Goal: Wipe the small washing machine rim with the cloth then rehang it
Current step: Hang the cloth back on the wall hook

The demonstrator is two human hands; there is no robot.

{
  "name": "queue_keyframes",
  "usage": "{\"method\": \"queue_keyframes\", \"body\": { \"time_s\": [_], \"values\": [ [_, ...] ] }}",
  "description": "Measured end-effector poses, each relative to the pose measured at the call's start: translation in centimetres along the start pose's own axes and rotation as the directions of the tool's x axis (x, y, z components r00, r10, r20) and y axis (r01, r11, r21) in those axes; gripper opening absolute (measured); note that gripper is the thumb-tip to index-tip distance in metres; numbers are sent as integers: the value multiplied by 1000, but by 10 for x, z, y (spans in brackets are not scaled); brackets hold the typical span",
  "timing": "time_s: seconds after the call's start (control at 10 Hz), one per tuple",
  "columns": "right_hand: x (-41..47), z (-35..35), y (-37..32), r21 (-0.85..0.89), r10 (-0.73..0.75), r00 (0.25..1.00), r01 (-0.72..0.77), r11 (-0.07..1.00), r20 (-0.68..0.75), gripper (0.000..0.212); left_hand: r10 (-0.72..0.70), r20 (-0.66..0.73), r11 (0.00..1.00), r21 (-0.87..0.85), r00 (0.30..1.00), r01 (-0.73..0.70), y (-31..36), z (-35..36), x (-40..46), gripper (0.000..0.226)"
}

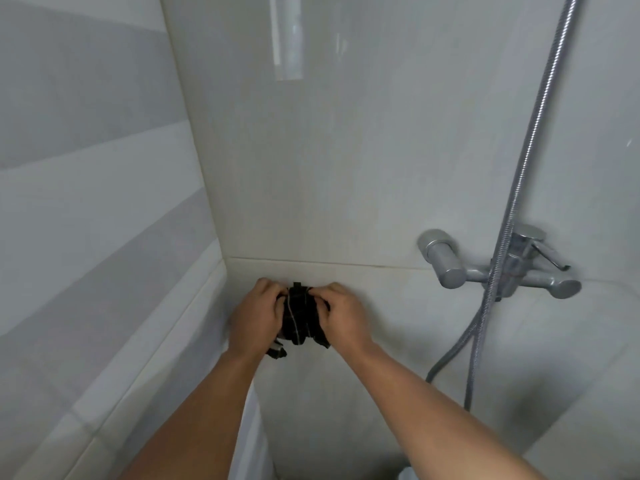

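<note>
Two bare forearms are seen nearest the camera, reaching up and forward from the bottom edge toward the tiled wall (pixel 346 168). The left hand (pixel 254 315) is closed on the left side of a dark cloth (pixel 303 318), and the right hand (pixel 344 315) is closed on its right side, so that the cloth is gripped between both hands and bunched against the wall. The cloth is black with thin pale lines running through it; a small dark tab is seen at its top edge, between the fingertips, and a loose end with a pale strip hangs out below the left hand. No brand, label or readable writing is shown on the cloth or on anything else in view. Whether a hook lies behind the cloth cannot be told, since that spot is covered by fabric and fingers.

The cloth is held just below a horizontal grout line of the wall and close to the corner where the striped grey side wall (pixel 86 202) meets it on the cloth's left. Well to the right of the cloth, and slightly higher, a chrome shower mixer (pixel 502 268) is mounted on the wall. A ribbed metal shower hose (pixel 540 109) runs from above the mixer, passes in front of it, and loops down to the lower right of the cloth. The washing machine is not shown clearly in this view.
</note>
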State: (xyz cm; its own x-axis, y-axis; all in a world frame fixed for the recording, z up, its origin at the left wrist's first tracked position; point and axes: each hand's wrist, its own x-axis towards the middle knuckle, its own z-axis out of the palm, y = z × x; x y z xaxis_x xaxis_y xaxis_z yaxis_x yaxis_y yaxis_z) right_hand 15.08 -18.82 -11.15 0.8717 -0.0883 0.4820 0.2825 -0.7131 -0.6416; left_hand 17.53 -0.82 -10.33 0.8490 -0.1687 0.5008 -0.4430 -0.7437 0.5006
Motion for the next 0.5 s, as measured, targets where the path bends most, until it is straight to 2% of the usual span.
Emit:
{"method": "queue_keyframes", "body": {
  "time_s": [0.1, 0.2, 0.3, 0.4, 0.5],
  "values": [
    [-5, 3, 0, -34, 10, 1000, -10, 999, -2, 29, -36, 43, 999, -12, 998, 36, -1, 13, 0, 20],
    [-18, 5, -1, -50, 81, 980, -73, 996, 180, 38, -75, 127, 997, 38, 989, 70, -1, 22, -11, 27],
    [-41, -3, 2, 90, 245, 921, -283, 955, 303, 48, -178, 216, 983, 75, 960, 165, -9, 33, -44, 38],
    [-89, -26, 2, 73, 307, 909, -340, 938, 283, 52, -399, 242, 911, -3, 884, 412, -24, 35, -106, 53],
    [-138, -76, -12, 127, 289, 917, -332, 935, 277, 41, -546, 317, 832, 98, 775, 546, -40, 39, -189, 69]
  ]
}}
